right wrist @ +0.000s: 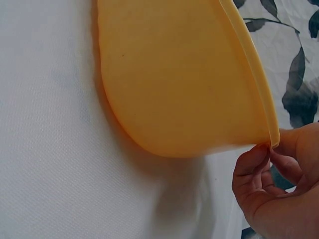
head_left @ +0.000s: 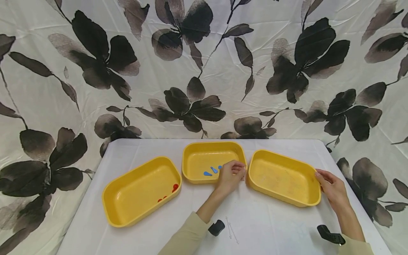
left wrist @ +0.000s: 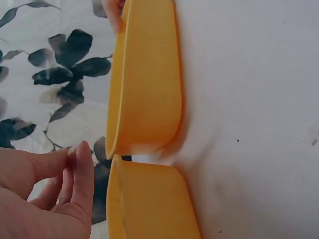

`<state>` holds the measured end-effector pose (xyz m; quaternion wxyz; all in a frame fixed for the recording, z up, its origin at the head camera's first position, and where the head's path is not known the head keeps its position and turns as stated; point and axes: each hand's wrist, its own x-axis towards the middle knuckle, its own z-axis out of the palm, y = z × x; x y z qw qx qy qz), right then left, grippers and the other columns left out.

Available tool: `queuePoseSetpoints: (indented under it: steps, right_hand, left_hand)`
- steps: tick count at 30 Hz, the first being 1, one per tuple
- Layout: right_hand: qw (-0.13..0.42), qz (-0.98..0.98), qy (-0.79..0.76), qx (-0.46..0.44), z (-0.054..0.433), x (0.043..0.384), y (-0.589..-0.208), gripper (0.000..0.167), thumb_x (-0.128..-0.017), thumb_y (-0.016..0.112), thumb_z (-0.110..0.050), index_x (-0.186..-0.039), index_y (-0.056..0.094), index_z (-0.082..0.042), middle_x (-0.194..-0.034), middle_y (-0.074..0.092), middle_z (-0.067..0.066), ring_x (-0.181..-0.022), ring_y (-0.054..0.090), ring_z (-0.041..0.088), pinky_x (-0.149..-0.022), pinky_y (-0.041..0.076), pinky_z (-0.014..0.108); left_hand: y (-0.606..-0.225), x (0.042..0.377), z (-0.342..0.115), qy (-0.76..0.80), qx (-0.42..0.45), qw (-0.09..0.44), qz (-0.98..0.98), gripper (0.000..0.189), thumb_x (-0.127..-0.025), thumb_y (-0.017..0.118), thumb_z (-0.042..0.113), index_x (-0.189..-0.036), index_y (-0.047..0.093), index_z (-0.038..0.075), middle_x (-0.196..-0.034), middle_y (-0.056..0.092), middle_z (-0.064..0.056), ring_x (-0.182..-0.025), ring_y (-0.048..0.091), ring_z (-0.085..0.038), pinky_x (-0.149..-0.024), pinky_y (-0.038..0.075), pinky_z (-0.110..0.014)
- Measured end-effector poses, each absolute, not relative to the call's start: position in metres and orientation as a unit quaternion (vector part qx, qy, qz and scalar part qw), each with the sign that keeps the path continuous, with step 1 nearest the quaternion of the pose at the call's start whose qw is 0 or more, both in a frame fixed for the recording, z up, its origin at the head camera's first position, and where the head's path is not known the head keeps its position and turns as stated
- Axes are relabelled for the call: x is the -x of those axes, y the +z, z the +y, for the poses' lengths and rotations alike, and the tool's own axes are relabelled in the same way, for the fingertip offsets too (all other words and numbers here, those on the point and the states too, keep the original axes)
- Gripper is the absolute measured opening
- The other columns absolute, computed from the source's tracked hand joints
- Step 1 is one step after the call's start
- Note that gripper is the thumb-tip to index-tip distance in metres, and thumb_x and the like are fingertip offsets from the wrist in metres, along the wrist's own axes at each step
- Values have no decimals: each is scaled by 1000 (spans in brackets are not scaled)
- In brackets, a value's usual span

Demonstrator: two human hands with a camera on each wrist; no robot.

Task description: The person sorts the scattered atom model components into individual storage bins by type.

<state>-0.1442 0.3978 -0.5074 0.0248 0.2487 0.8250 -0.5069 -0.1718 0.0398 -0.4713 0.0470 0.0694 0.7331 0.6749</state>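
My right hand [head_left: 333,189] pinches the rim of the right yellow tray [head_left: 283,202] at its right end, thumb and fingers meeting at the edge in the right wrist view. My left hand [head_left: 230,175] hovers by the right end of the middle yellow tray [head_left: 194,181], near the narrow gap between the two. In the left wrist view its thumb and fingertips come together just off the rims, with nothing visible between them. Small blue teardrop-shaped pieces [head_left: 208,174] lie in the middle tray, partly behind this hand. No pieces show inside the right tray.
At the left, a third yellow tray [head_left: 121,225] stands at an angle with several small red pieces [head_left: 175,186] along its near right side. Two thin white sticks [head_left: 233,233] lie on the white tablecloth [head_left: 271,226] near the left wrist. Floral fabric [head_left: 191,106] hangs behind the table.
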Motion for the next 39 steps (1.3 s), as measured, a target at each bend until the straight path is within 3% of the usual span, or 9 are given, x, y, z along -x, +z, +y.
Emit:
queuePoseSetpoints:
  steps: [3, 10, 16, 21, 26, 39]
  right_hand:
    - [26, 824, -508, -249, 399, 144, -508, 66, -107, 50, -45, -152, 42, 3, -146, 45, 22, -95, 51, 2, -72, 49, 7]
    - [28, 824, -508, -251, 400, 144, -508, 66, -107, 49, -45, -152, 41, 3, -147, 44, 23, -94, 51, 3, -72, 49, 6]
    - [27, 826, -504, -251, 400, 143, -509, 66, -107, 50, -45, -152, 42, 3, -147, 44, 23, -94, 51, 3, -71, 49, 7]
    - [26, 824, -506, -253, 400, 143, -509, 67, -107, 50, -45, -152, 41, 3, -148, 44, 24, -94, 51, 2, -71, 49, 6]
    - [24, 824, -507, -252, 399, 144, -509, 66, -107, 50, -45, -152, 42, 3, -147, 44, 23, -94, 51, 2, -71, 49, 7]
    - [23, 824, -507, -250, 399, 145, -508, 65, -107, 50, -44, -151, 43, 2, -145, 46, 22, -94, 51, 1, -72, 49, 7]
  left_hand:
    - [-472, 175, 45, 673, -74, 47, 734, 12, -94, 68, -6, -105, 69, -10, -86, 69, -13, -77, 71, -36, -70, 63, -41]
    - [-474, 180, 59, 668, -78, 46, 738, 12, -94, 69, -4, -106, 71, -8, -86, 69, -10, -71, 65, -11, -65, 59, -22]
    - [-474, 186, 73, 676, -91, 40, 730, 10, -93, 68, -7, -102, 69, -10, -79, 68, -6, -65, 68, -10, -62, 59, -21]
    - [-473, 191, 84, 687, -62, 84, 719, 12, -95, 69, -4, -105, 71, -8, -83, 70, -7, -71, 72, -17, -66, 61, -26]
    - [-478, 196, 95, 676, -60, 91, 729, 12, -94, 69, -5, -105, 71, -10, -82, 69, -9, -72, 73, -22, -66, 61, -27]
    - [-485, 197, 124, 587, -83, 122, 796, 9, -97, 68, 0, -105, 72, -4, -76, 63, 1, -61, 59, -6, -58, 54, -18]
